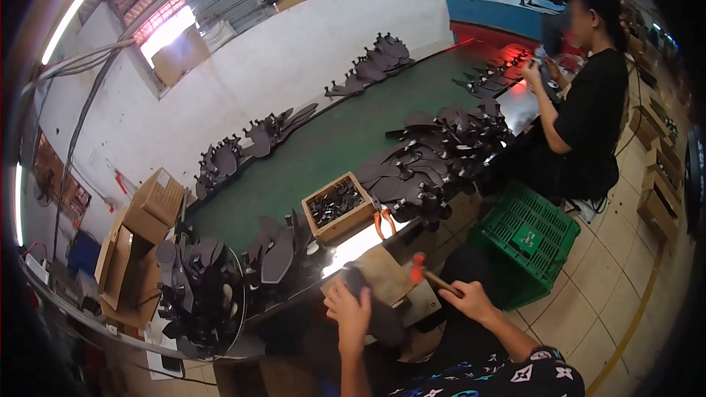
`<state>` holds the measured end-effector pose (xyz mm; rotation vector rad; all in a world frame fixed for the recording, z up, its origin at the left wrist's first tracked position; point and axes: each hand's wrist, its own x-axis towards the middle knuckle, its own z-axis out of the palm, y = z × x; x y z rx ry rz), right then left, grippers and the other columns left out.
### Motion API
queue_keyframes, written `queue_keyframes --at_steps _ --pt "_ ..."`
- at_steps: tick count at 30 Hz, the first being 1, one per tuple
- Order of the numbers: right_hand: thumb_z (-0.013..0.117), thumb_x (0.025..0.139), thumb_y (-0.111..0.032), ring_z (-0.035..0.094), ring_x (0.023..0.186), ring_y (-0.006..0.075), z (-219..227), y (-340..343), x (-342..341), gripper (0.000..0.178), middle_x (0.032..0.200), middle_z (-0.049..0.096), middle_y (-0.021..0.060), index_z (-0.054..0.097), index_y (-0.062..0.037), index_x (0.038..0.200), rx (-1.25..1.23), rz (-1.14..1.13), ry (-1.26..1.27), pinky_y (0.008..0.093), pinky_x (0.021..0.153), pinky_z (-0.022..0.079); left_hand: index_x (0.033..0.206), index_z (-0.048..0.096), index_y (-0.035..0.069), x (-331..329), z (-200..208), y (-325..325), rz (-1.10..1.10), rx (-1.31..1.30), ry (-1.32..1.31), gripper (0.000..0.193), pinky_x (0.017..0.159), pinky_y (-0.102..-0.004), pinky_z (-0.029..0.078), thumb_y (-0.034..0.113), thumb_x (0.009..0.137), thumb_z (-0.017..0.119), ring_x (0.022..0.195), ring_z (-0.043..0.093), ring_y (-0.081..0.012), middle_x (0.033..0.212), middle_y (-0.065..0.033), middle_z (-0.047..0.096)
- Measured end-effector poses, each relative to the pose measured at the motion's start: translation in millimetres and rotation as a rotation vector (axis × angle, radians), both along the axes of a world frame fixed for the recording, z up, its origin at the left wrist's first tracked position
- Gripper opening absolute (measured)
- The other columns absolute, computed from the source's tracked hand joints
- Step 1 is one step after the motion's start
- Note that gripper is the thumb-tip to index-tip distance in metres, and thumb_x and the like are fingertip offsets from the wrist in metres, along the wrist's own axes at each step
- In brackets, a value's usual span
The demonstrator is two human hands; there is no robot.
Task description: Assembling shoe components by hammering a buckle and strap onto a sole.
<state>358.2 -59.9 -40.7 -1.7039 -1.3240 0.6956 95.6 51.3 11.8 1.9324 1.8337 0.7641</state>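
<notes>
My left hand is closed around a dark sandal sole, which is tilted at the near edge of a light wooden block. Part of the sole is hidden behind my fingers. In my right hand is a hammer, gripped by its wooden handle, its orange-red head raised just right of the block. Beyond the block lie pliers with orange handles. Next to them stands a wooden box holding many small dark and shiny parts.
A green belt table runs along the wall, with piles of grey soles on both sides. A green crate stands on the floor to my right, near a seated co-worker. Cardboard boxes are at the left.
</notes>
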Motion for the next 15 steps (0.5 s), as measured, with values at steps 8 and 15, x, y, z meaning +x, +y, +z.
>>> queue_keyframes --at_steps 8,15 --pt "0.072 0.089 -0.024 0.064 0.052 0.0255 -8.0 -56.1 8.0 0.027 0.058 0.058 0.0145 0.064 -0.0016 0.076 0.195 -0.198 0.153 0.0328 0.050 0.045 0.129 0.054 0.006 33.0 47.6 125.9 -0.257 0.365 0.090 0.051 0.099 -0.0485 0.040 0.017 0.083 0.073 0.118 0.051 -0.0403 0.123 -0.0223 0.056" --pt "0.071 0.091 -0.035 0.052 0.056 0.0058 -24.6 -38.9 -0.6 0.037 0.056 0.058 0.0059 0.070 0.0016 0.086 0.104 -0.121 0.454 0.0300 0.053 0.045 0.100 0.063 -0.002 41.3 -10.3 324.5 -0.389 0.377 0.521 0.033 0.082 -0.0470 0.051 0.020 0.080 0.077 0.096 0.063 -0.0438 0.098 -0.0256 0.067"
